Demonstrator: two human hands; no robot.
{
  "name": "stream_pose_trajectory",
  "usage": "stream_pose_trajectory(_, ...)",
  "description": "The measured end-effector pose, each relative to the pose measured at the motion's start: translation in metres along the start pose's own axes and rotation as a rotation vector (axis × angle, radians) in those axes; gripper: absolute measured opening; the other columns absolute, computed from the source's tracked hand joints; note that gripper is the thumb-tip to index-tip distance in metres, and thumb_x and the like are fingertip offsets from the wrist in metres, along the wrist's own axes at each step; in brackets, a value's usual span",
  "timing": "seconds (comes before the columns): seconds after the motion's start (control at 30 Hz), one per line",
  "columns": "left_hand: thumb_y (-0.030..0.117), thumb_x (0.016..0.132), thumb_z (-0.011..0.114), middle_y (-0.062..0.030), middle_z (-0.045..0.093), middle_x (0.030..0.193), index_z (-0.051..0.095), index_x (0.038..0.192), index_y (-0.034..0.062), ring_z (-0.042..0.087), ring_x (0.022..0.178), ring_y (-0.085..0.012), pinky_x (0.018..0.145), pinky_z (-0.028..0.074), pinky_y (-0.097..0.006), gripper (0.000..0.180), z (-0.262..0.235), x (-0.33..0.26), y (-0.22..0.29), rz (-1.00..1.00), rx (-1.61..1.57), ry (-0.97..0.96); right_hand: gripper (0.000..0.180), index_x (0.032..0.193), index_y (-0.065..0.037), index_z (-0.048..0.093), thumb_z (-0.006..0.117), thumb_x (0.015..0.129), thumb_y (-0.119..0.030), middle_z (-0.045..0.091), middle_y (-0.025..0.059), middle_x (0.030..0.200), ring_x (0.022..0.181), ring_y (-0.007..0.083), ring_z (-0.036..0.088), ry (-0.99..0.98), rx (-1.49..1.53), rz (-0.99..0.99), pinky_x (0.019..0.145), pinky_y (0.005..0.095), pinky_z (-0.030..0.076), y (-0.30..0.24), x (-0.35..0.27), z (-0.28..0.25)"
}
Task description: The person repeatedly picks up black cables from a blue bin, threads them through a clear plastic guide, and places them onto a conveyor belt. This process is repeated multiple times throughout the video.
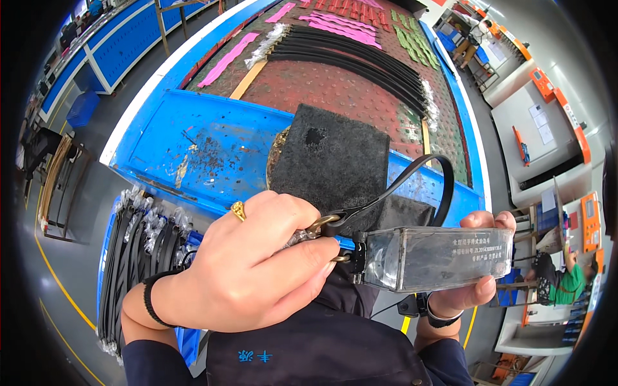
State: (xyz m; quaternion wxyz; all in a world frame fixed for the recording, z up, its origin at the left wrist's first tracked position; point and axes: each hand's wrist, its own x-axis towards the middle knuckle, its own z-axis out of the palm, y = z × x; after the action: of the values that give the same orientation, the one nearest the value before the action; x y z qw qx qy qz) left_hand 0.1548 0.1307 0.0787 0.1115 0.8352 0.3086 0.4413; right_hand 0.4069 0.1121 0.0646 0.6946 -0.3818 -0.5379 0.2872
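My left hand (248, 270) is closed on the brass-coloured metal clasp (322, 224) of a black strap (444, 183). Crumpled clear plastic shows between its fingers. The strap rises from the clasp, bends over in a loop and drops behind a clear plastic box (444, 257). My right hand (467, 294) grips this long box from its right end, fingers above and thumb below. A dark, narrow applicator end (360, 257) of the box sits close beside my left fingertips; whether it touches the strap I cannot tell. Behind the hands lies a dark, stained cloth (335, 167).
The blue worktable (225, 138) carries dark stains. Across its dotted mat (309, 83) lie a row of black straps (351, 55) with plastic-wrapped ends, plus pink, red and green strips. A blue bin (106, 257) of straps stands lower left. Other people are at the right.
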Motion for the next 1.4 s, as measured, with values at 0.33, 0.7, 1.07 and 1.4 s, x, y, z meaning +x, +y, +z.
stream_pose_trajectory(0.33, 0.005, 0.055, 0.069, -0.0098, 0.053, 0.082, 0.069, 0.082, 0.0058, 0.049, 0.062, -0.0203, 0.052, 0.037, -0.03, 0.027, 0.001, -0.002, -0.003, 0.089, 0.087, 0.004, 0.078, 0.115, -0.004, 0.037, 0.072, 0.058, -0.043, 0.057, 0.0187, 0.091, 0.084, 0.0228, 0.056, 0.047, 0.05, 0.073, 0.073, 0.0316, 0.046, -0.002, 0.004, 0.002)
stream_pose_trajectory(0.7, 0.004, 0.061, 0.066, -0.0105, 0.053, 0.083, 0.067, 0.085, 0.004, 0.05, 0.066, -0.0206, 0.057, 0.039, -0.03, 0.024, -0.004, -0.012, -0.009, 0.017, 0.038, 0.099, 0.058, 0.119, -0.005, 0.027, 0.058, 0.078, -0.033, 0.038, 0.0134, 0.113, 0.1, 0.0266, 0.051, -0.127, 0.511, -0.077, 0.081, 0.0423, 0.051, -0.007, 0.015, -0.03)
stream_pose_trajectory(1.07, 0.01, 0.085, 0.057, -0.0005, 0.049, 0.072, 0.051, 0.091, 0.0021, 0.044, 0.056, -0.0061, 0.05, 0.036, -0.02, 0.011, -0.04, -0.07, -0.051, -0.677, -1.011, 0.724, 0.047, 0.123, -0.008, 0.039, 0.061, 0.082, -0.015, 0.046, 0.0094, 0.118, 0.106, 0.0214, 0.051, -0.072, 0.184, 0.166, 0.085, 0.0372, 0.047, 0.044, 0.04, 0.016)
stream_pose_trajectory(1.4, 0.001, 0.076, 0.062, -0.0041, 0.048, 0.083, 0.053, 0.078, 0.0019, 0.046, 0.074, -0.0105, 0.067, 0.036, -0.024, 0.009, -0.045, -0.088, -0.047, -0.481, -0.528, 0.74, 0.057, 0.126, -0.004, 0.041, 0.066, 0.077, -0.018, 0.047, 0.0096, 0.122, 0.113, 0.0215, 0.044, -0.312, -0.476, 0.196, 0.092, 0.0325, 0.035, 0.098, 0.043, 0.014)
